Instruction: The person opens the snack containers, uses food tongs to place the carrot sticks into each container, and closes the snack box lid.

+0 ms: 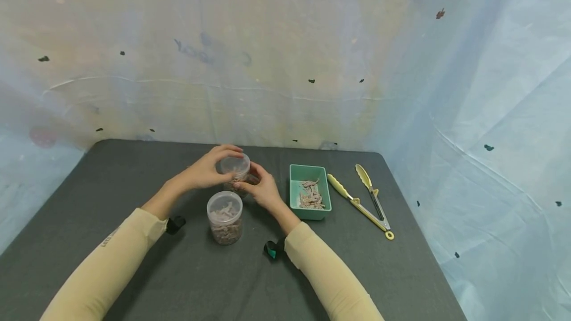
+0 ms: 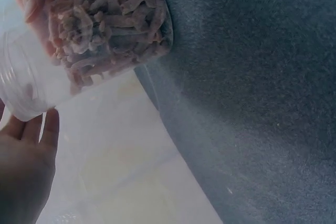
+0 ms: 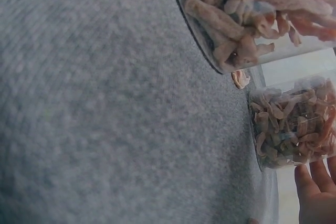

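Observation:
Two clear plastic jars of brownish dried strips stand on the table. My left hand [image 1: 206,168] holds the farther jar [image 1: 235,164] near its top, fingers behind and thumb in front. From the other side my right hand [image 1: 265,191] grips the same jar; its thumb lies across the front. The left wrist view shows this jar [image 2: 113,30] between both hands, strips filling its lower part. Whether a lid sits on it I cannot tell. Closer to me, apart from both hands, is the second jar [image 1: 226,222], also large in the right wrist view.
Right of the jars is a green tray [image 1: 311,215] holding some strips. Yellow-handled metal tongs [image 1: 369,216] lie spread beside it. One loose strip [image 3: 240,78] rests on the dark table [image 1: 187,271]. A pale sheet [image 1: 267,63] hangs behind the table.

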Demonstrator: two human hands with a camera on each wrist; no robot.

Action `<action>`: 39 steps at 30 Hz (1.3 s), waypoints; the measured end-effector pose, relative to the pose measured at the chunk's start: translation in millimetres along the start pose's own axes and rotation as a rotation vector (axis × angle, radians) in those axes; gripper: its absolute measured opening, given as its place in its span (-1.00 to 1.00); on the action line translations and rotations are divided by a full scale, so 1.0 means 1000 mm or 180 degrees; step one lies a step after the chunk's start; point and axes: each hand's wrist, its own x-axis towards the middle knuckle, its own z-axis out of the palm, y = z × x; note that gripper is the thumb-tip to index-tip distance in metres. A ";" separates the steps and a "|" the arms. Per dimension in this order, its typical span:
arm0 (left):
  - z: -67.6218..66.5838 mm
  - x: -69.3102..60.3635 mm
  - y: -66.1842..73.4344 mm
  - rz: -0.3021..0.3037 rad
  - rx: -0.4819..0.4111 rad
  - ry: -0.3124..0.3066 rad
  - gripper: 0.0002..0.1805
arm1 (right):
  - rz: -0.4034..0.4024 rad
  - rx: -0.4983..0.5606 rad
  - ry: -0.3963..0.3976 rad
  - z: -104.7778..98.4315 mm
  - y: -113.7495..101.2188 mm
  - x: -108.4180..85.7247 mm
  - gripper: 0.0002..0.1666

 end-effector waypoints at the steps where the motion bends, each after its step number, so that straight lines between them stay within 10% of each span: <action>1: 0.000 0.000 0.000 0.0006 -0.0051 -0.0048 -0.42 | 0.0004 0.0001 0.0003 0.000 0.000 0.000 -0.19; 16: -0.004 -0.002 -0.006 -0.0193 -0.0041 -0.0072 -0.35 | 0.0087 -0.0059 0.0074 0.003 0.041 0.014 -0.16; 22: -0.008 -0.003 -0.005 -0.0079 -0.0479 -0.0424 -0.36 | 0.0122 -0.0006 0.0056 0.002 0.040 0.014 -0.15; 31: -0.002 -0.006 -0.004 -0.0312 0.0020 -0.0001 -0.31 | 0.0086 0.0072 -0.0035 0.001 0.020 0.008 -0.15; 39: -0.007 -0.006 -0.010 -0.0145 -0.0208 -0.0158 -0.34 | 0.0082 0.0017 -0.0016 -0.001 0.000 0.000 -0.19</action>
